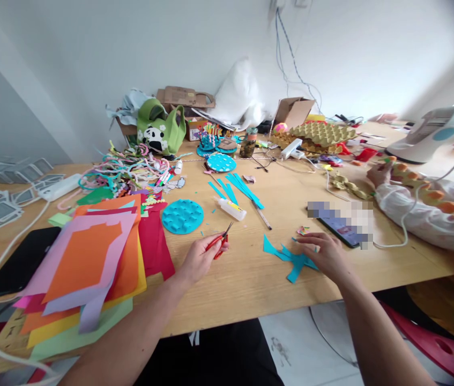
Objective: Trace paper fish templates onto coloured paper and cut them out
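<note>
My left hand (201, 258) is closed around a pair of small scissors (219, 244) with red handles, its dark blades pointing up and away. To the right, my right hand (325, 252) hovers at a small pile of blue paper pieces (298, 262), fingers bent and apart; I see nothing held between them. Between and beyond the hands lie a glue bottle (230, 208), a pen (261, 215) and several blue paper strips (245, 190). A round blue disc with raised paper loops (182, 216) rests left of the glue bottle.
A stack of coloured paper (86, 252) covers the table's left side, by a black phone (20, 260). Pipe cleaners (120, 171) are heaped behind it. On the right are a lit phone (337, 225), a white cable and another person's sleeved arm (423, 209). Egg cartons (323, 132) stand farther back.
</note>
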The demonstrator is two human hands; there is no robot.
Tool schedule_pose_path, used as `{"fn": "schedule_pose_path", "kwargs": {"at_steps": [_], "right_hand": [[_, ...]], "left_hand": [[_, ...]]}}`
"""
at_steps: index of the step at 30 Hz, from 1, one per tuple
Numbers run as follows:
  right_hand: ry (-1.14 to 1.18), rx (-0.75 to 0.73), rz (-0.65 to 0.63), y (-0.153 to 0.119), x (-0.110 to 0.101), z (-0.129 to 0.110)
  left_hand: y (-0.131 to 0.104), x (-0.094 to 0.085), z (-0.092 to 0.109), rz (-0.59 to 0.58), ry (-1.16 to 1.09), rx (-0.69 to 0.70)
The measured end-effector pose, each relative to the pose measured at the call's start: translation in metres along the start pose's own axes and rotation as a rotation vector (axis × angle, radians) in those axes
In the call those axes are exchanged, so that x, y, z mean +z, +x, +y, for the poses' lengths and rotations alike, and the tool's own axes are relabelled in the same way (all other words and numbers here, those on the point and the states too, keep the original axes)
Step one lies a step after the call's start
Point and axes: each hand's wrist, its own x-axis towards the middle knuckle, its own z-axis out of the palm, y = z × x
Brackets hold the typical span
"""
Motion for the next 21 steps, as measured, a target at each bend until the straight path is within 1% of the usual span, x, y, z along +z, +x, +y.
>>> {"fn": "schedule_pose_path", "kwargs": {"at_steps": [3, 7, 9, 11, 14, 17, 21], "right_hand": [[0.1, 0.021, -0.068, 0.001, -0.007, -0.003], [0.255, 0.105, -0.127, 0.005, -0.025, -0.021], [0.309, 0.132, -0.108, 0.006, -0.033, -0.032], [0.324, 0.115, -0.055, 0.006, -0.038, -0.039], [0.273, 0.113, -0.01, 0.005, -0.036, -0.041], [0.189, 0.151, -0.056, 0.002, -0.03, -0.036], [0.172, 0.053, -0.09, -0.003, -0.024, -0.032]], "left_hand": [[0.0, 0.0, 0.0, 0.0, -0.007, -0.005], [-0.001, 0.0, 0.0, 0.001, -0.004, 0.005], [-0.001, 0.0, 0.0, -0.003, -0.001, 0.01], [-0.001, 0.0, 0.0, -0.006, 0.001, 0.011], [-0.001, 0.0, 0.0, -0.008, 0.001, 0.014], [-0.001, 0.001, 0.0, -0.006, 0.001, 0.014], [-0.001, 0.001, -0.001, -0.019, 0.0, 0.017]]}}
